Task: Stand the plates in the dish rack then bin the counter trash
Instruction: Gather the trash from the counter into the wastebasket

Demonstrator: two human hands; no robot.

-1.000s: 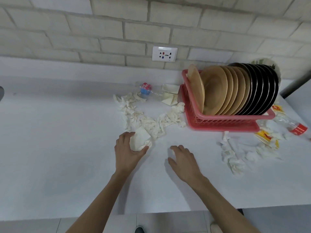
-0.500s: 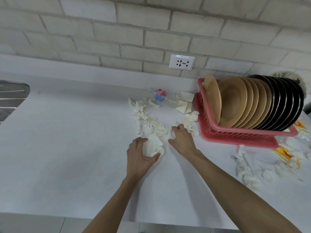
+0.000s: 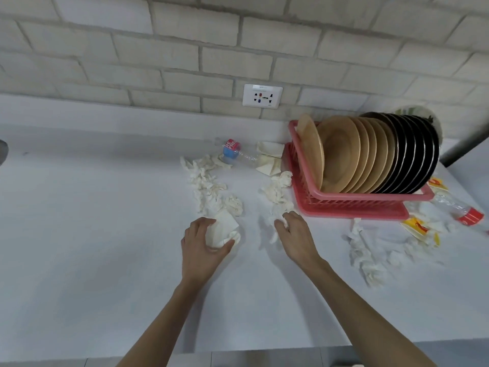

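Note:
A pink dish rack [image 3: 352,207] at the right holds several tan plates [image 3: 341,154] and several black plates [image 3: 412,152], all standing on edge. Crumpled white tissues [image 3: 206,184] lie strewn across the white counter [image 3: 92,234] left of the rack. My left hand [image 3: 203,250] is shut on a wad of white tissue [image 3: 222,229] resting on the counter. My right hand [image 3: 296,237] lies on another strip of tissue [image 3: 277,192], its fingers curled over the strip's near end.
A crushed clear bottle with a blue and red label [image 3: 232,151] and folded paper [image 3: 270,157] lie by the wall. More tissues [image 3: 367,258], yellow wrappers [image 3: 418,229] and a red-capped bottle [image 3: 460,210] lie right of the rack. A wall socket [image 3: 262,96] sits above.
My right hand reached forward to the tissues, then drew back towards me and to the right with tissue under its fingers. My left hand kept hold of its wad.

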